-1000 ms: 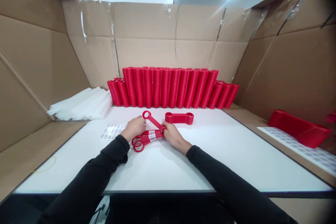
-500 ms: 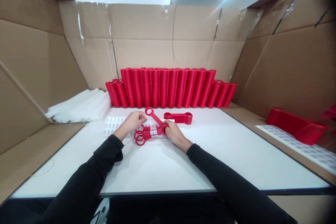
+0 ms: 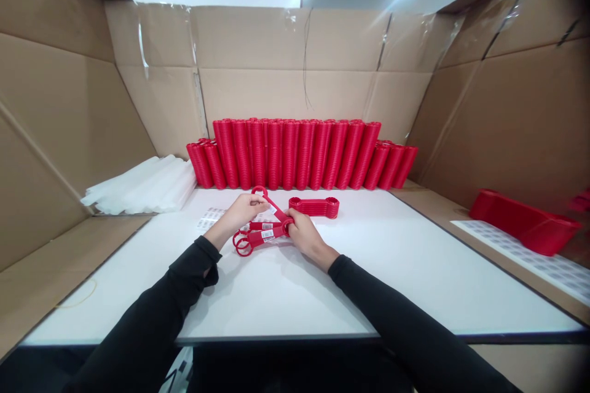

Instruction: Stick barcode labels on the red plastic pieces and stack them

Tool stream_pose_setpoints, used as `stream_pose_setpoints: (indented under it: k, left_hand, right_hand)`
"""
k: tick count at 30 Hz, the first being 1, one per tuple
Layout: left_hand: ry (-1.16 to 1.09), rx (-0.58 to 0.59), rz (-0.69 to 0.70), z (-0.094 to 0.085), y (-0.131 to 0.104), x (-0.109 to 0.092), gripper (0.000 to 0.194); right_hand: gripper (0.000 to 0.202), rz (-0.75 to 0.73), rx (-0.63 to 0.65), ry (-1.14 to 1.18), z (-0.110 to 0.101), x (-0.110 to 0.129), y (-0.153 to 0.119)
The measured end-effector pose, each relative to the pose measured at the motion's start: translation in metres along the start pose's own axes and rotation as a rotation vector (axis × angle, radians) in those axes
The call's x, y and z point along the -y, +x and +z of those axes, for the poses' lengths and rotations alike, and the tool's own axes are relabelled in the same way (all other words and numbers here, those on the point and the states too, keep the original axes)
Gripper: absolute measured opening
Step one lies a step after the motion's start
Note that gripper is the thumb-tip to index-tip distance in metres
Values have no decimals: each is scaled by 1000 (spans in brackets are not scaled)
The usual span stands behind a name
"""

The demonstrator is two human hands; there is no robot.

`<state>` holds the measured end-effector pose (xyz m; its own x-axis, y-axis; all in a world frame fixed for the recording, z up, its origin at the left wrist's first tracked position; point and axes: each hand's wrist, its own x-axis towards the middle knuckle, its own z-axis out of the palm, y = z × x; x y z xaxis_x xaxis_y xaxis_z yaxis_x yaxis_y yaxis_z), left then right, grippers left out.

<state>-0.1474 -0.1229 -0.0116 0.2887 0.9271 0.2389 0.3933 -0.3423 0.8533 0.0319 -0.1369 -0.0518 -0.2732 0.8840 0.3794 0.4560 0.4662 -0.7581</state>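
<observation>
Fanned out in my right hand (image 3: 308, 234) are several flat red plastic pieces with ring ends (image 3: 271, 233), gripped at the ends where they meet. Small white printed labels are stuck on the lower pieces. My left hand (image 3: 239, 214) has its fingertips pinched at a white label (image 3: 272, 209) lying against the uppermost red piece. Beneath my left hand, partly covered, a sheet of labels (image 3: 211, 217) rests on the white table. Just beyond my right hand lies a short stack of the same red pieces (image 3: 313, 207).
Tall stacks of red pieces (image 3: 295, 155) line the back of the table (image 3: 369, 258). White plastic sleeves or bags (image 3: 147, 187) lie at the left. More red pieces (image 3: 520, 221) sit on another label sheet (image 3: 530, 261) at the right. Cardboard walls (image 3: 249, 37) enclose three sides.
My left hand has moved right, bringing a small white label from over the sheet onto the uppermost red piece. My right hand keeps its grip on the fan.
</observation>
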Motion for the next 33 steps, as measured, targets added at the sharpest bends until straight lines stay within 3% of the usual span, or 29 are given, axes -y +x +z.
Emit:
stream_pose_setpoints:
  k: [14,22,25,33]
  left_hand:
    - [-16,14,-21,2,-2,-6,26]
    - [43,-34,5,6,-1,-3,24]
    - [167,-80,44,10,-4,-7,26]
    - [828,-262,220,25,-17,-15,25]
  right_hand:
    - [19,7,17,-14,0,4,-2]
    - [18,-8,17,-26,1,3,-3]
    - [18,-15,10,-20,1,3,-3]
    - [16,-36,-16,9,2,6,-3]
